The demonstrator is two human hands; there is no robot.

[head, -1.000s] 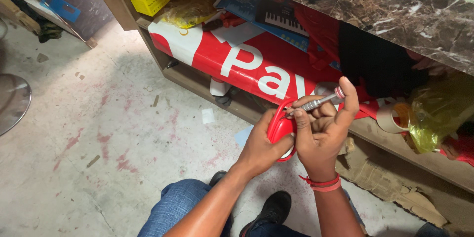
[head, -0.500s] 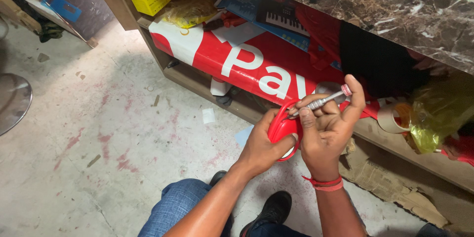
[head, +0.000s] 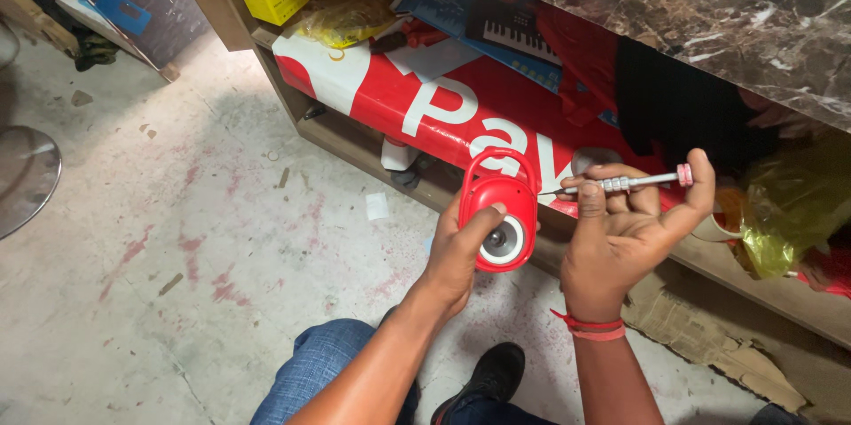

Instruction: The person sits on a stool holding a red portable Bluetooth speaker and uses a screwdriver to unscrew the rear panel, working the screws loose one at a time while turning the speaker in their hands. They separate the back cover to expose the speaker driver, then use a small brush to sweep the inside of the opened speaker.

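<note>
A small red speaker (head: 498, 212) is gripped in the closed left hand (head: 461, 252); a screwdriver (head: 620, 182), pinched by the right hand (head: 620, 234), is best kept straight and steadily aligned.

view: head camera, single, no second view to share | position: above the seated person, worn on the head | facing: steeply down and forward onto floor (head: 177, 212) and low shelf (head: 355, 137) | range: close, hands mid-frame, knees at bottom edge
</note>
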